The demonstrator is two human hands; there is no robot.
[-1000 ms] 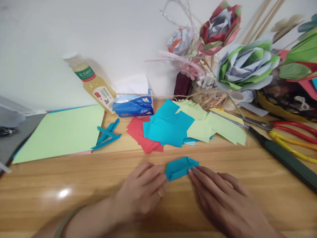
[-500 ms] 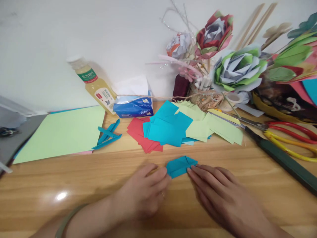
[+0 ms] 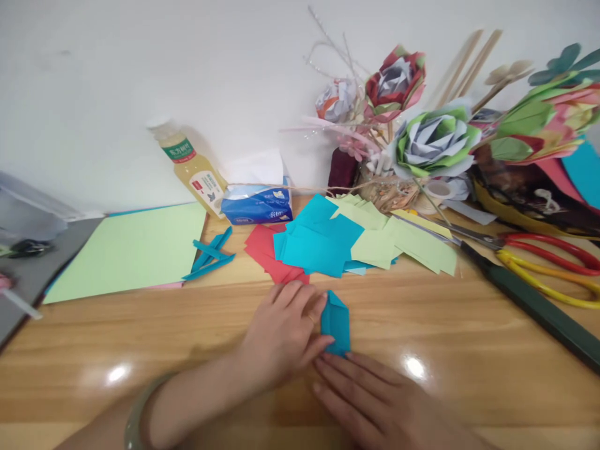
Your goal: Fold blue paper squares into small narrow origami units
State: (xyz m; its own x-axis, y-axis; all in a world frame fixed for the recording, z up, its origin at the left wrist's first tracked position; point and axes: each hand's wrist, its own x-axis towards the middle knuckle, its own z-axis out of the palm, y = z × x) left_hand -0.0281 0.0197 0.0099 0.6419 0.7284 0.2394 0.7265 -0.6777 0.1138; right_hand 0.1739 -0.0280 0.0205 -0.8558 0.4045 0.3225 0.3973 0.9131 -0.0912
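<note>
A small folded blue paper (image 3: pixel 336 322) lies on the wooden table in front of me, its long side now pointing away from me. My left hand (image 3: pixel 284 334) is at its left edge, with fingers curled and the thumb on its lower left corner. My right hand (image 3: pixel 377 400) lies nearer to me, its fingers stretched out together and their tips touching the paper's near end. Just beyond the hands is a loose pile of blue paper squares (image 3: pixel 323 240), with red paper squares (image 3: pixel 272 250) to its left and light green paper squares (image 3: pixel 379 240) to its right.
A light green sheet stack (image 3: pixel 126 250) and blue folded strips (image 3: pixel 209 256) lie left. Against the wall are a drink bottle (image 3: pixel 197 169), a tissue pack (image 3: pixel 257 203) and paper flowers (image 3: pixel 435 140). Scissors (image 3: pixel 548 256) and a dark green-handled tool (image 3: pixel 529 303) lie right.
The folded blue paper has been turned about a quarter. My left hand has shifted up along its left side, and my right hand has come down and left to its near end.
</note>
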